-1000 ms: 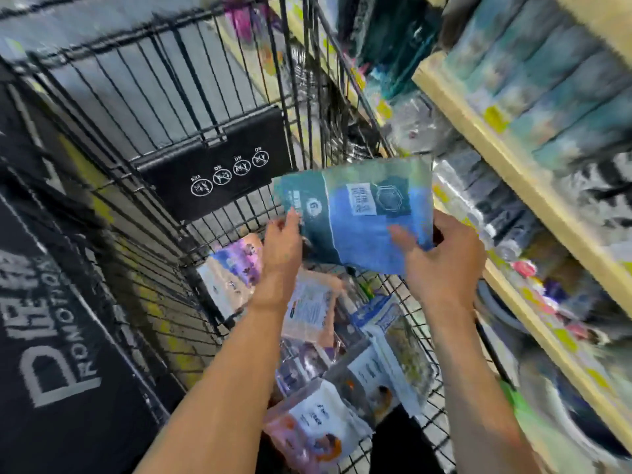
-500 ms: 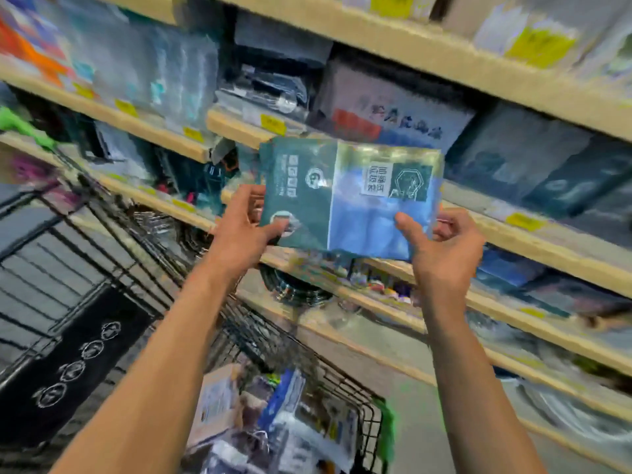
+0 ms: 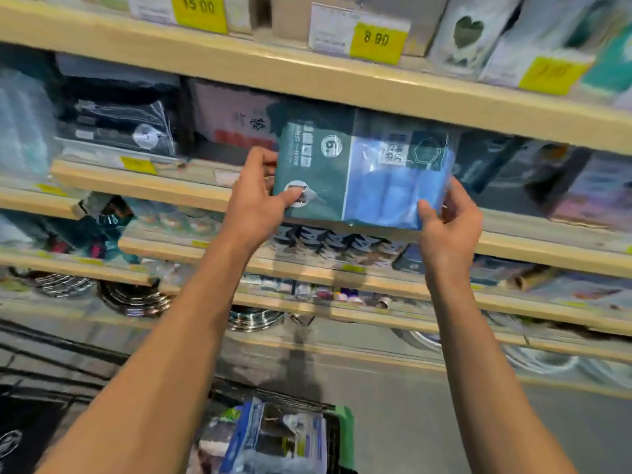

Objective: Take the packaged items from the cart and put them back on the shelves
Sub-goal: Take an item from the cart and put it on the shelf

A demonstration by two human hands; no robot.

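A flat teal-and-blue package [image 3: 362, 172] is held up in front of the second shelf row, close to the packs standing there. My left hand [image 3: 254, 200] grips its lower left edge, thumb on the front. My right hand [image 3: 448, 224] pinches its lower right corner. At the bottom of the view the cart [image 3: 345, 436] shows a corner of its black wire with green trim, and several packaged items [image 3: 270, 439] lie inside.
Wooden shelves [image 3: 307, 75] run across the view in several rows with yellow price tags [image 3: 376, 41]. Dark and grey packs [image 3: 116, 124] fill the row behind the package. Lower rows hold small bottles and metal bowls [image 3: 133, 299]. The grey floor lies below.
Both hands have lifted the package out of the cart and up toward the second shelf row. The view has swung from the cart to the shelves.
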